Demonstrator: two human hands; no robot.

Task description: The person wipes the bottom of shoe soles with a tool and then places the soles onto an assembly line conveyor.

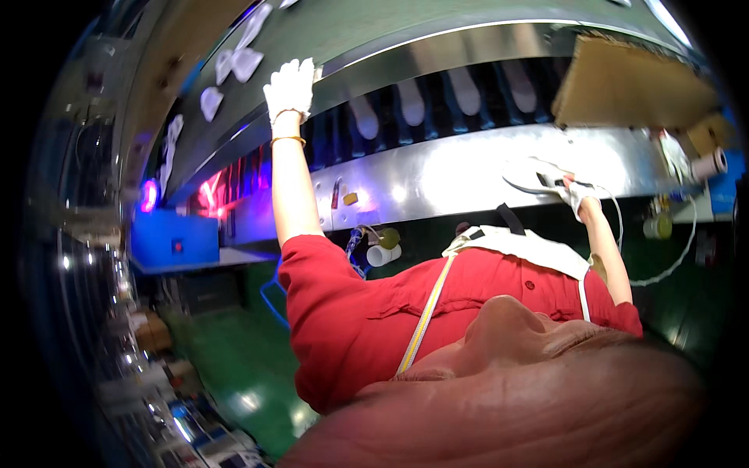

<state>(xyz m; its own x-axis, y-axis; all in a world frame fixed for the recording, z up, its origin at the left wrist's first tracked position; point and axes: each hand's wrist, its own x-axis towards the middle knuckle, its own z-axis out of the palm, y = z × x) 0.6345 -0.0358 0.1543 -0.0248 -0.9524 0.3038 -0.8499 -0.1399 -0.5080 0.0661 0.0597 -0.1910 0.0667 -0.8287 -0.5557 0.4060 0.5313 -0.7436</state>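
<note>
My left hand [290,87], in a white glove, reaches far forward to the metal edge of the green conveyor belt [437,22]. Its fingers are stretched out, and a small pale piece shows beside the fingertips. Several white, limp pieces [243,64] lie on the belt to the left of it. Low on the right, my right hand [579,196], also gloved, is closed around a corded hand tool [538,178] with a dark curved edge. Glare on the steel worktop [460,168] blurs the tool's shape, so I cannot tell its exact kind.
Several pale rounded forms [411,101] sit in a row below the belt's edge. Cardboard [632,82] stands at the right, near a thread cone [708,165]. A white cord [671,277] loops down there. A blue box [175,238] is at the left.
</note>
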